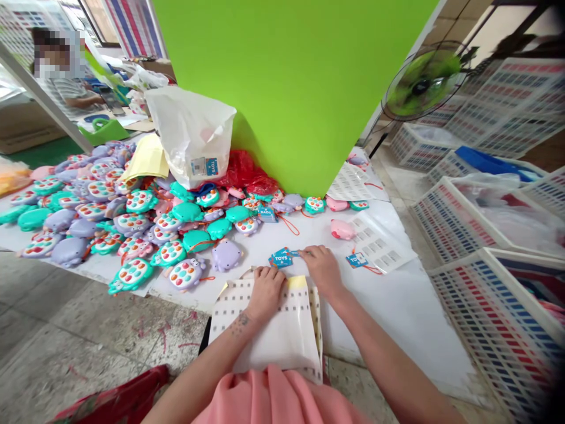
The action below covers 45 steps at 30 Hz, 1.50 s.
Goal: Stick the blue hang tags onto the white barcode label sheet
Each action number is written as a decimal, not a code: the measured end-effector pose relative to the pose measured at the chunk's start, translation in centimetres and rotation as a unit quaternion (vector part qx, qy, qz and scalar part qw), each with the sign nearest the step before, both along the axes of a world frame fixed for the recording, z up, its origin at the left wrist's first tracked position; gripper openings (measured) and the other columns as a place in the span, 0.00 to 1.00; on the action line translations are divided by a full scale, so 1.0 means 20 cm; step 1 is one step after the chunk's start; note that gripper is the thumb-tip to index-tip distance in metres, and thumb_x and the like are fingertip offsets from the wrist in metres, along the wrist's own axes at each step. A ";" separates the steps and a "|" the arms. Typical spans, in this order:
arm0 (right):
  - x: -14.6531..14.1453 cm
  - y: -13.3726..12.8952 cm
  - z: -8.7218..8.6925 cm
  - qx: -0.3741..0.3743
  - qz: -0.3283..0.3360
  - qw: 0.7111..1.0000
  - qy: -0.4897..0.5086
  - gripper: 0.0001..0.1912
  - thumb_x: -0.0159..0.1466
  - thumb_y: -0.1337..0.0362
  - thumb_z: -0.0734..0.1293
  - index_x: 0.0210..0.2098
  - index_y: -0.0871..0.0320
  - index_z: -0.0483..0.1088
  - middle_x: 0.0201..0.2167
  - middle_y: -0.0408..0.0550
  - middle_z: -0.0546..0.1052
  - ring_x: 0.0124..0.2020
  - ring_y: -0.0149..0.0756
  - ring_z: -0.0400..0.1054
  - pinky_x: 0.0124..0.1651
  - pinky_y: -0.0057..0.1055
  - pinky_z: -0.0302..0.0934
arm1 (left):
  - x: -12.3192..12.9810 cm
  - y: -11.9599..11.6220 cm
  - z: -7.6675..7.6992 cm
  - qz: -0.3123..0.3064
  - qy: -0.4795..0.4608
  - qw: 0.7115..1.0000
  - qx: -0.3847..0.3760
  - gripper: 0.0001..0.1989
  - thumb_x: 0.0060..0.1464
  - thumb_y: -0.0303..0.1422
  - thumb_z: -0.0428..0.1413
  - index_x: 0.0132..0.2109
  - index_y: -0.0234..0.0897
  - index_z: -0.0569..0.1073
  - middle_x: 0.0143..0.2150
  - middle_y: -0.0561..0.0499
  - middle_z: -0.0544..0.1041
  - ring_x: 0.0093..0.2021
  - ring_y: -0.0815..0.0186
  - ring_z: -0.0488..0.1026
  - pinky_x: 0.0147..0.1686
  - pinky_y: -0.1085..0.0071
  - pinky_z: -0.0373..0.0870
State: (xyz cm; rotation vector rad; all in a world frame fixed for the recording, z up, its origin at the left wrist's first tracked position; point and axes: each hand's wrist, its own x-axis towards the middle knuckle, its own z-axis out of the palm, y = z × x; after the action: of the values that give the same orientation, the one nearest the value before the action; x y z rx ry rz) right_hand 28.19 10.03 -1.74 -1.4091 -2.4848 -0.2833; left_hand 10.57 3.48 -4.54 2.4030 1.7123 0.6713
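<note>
My left hand (267, 288) is bent over the upper edge of white sticker sheets (282, 335), fingers close together, thumb mostly hidden. The sheets carry rows of small dark printed squares and hang over the table edge toward my lap. My right hand (321, 270) pinches the end of a small blue tag (296, 252), just right of a few blue "TOYS" tags (280, 257) on the table. To the left lie a purple whale-shaped toy (227, 255) and a toy with coloured buttons (186, 274). A pink toy (342, 229) sits beyond my right hand.
A heap of toys (88, 206) covers the left of the white table (424, 341). A white plastic bag (189, 129) stands before a green panel (291, 76). More label sheets (384, 247) lie right. Plastic baskets (485, 306) and a fan (421, 85) flank the table; a person sits far left.
</note>
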 end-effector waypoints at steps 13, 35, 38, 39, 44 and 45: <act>-0.01 -0.23 0.17 -0.182 0.026 0.951 0.248 0.18 0.60 0.73 0.56 0.45 0.55 0.70 0.41 0.49 0.73 0.43 0.37 0.65 0.46 0.34 0.59 | 0.00 0.01 0.01 0.010 -0.011 0.999 -0.030 0.08 0.59 0.27 0.46 0.37 0.38 0.69 0.36 0.49 0.71 0.39 0.61 0.63 0.45 0.60 0.55; -0.17 -0.40 -0.11 -0.197 -0.076 0.973 0.097 0.23 0.63 0.72 0.56 0.57 0.56 0.61 0.43 0.53 0.70 0.41 0.38 0.66 0.41 0.31 0.60 | -0.07 0.03 0.05 0.053 0.048 0.994 -0.083 0.07 0.59 0.31 0.48 0.35 0.38 0.70 0.34 0.47 0.74 0.40 0.58 0.67 0.39 0.60 0.53; -0.18 -0.43 -0.10 -0.176 -0.075 0.980 0.060 0.24 0.61 0.73 0.58 0.57 0.55 0.61 0.45 0.54 0.70 0.43 0.41 0.65 0.43 0.34 0.59 | -0.06 0.03 0.04 0.059 0.031 0.995 -0.079 0.08 0.59 0.31 0.47 0.34 0.38 0.70 0.34 0.47 0.74 0.40 0.58 0.67 0.41 0.59 0.53; -0.18 -0.44 -0.10 -0.173 -0.073 0.980 0.064 0.24 0.61 0.73 0.58 0.56 0.55 0.61 0.46 0.54 0.70 0.44 0.42 0.64 0.44 0.35 0.59 | -0.06 0.03 0.04 0.061 0.027 0.995 -0.079 0.08 0.59 0.30 0.47 0.33 0.38 0.70 0.34 0.48 0.74 0.40 0.59 0.67 0.41 0.59 0.52; -0.17 -0.42 -0.09 -0.203 -0.065 0.957 0.197 0.15 0.62 0.71 0.58 0.48 0.55 0.65 0.44 0.51 0.70 0.45 0.39 0.65 0.45 0.34 0.59 | -0.06 0.02 0.04 0.064 0.015 0.995 -0.072 0.08 0.59 0.31 0.47 0.34 0.38 0.69 0.34 0.49 0.74 0.39 0.59 0.66 0.41 0.60 0.53; -0.17 -0.40 -0.09 -0.215 -0.067 0.949 0.220 0.13 0.62 0.70 0.58 0.45 0.55 0.66 0.43 0.50 0.70 0.43 0.38 0.66 0.44 0.33 0.60 | -0.06 0.02 0.04 0.064 0.015 0.995 -0.069 0.09 0.59 0.31 0.47 0.34 0.38 0.69 0.34 0.49 0.74 0.39 0.59 0.66 0.41 0.60 0.53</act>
State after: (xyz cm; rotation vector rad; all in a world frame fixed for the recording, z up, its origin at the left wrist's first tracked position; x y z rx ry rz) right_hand 24.83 2.11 -3.47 -1.5879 -2.1533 0.5295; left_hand 9.46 3.83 -3.73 2.2375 1.8699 0.5159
